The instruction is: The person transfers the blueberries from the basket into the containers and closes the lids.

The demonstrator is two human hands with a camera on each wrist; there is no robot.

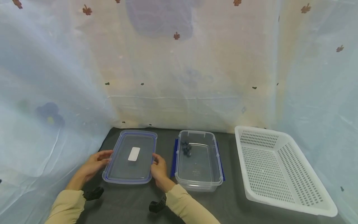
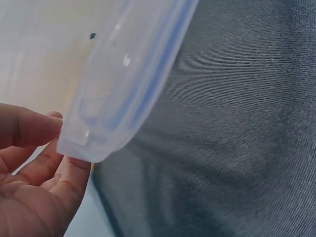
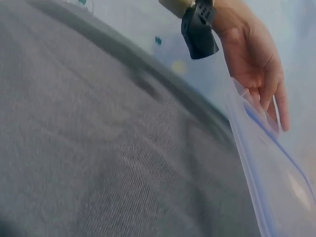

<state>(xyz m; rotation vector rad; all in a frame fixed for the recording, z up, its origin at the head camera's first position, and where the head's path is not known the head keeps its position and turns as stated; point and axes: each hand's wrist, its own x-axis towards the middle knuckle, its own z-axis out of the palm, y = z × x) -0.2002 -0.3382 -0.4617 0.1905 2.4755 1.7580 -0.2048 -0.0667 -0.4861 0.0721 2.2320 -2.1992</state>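
Note:
A clear plastic lid (image 1: 120, 169) with a blue seal and a white label is held by both hands at its two sides. My left hand (image 1: 93, 166) pinches the left edge; in the left wrist view its thumb (image 2: 29, 127) lies on one side of the lid's rim and its fingers (image 2: 74, 180) on the other. My right hand (image 1: 159, 169) grips the right edge, thumb side toward me. The right wrist view shows the lid (image 3: 269, 173) and the left hand (image 3: 254, 61) beyond it; the right hand is out of that view.
Right of the lid stands a clear plastic container (image 1: 199, 168) holding several small dark round pieces (image 1: 186, 148), with blue flaps (image 1: 174, 158) showing at its sides. A white perforated basket (image 1: 263, 174) stands farther right on the dark cloth. Patterned curtains (image 1: 179, 74) hang around the table.

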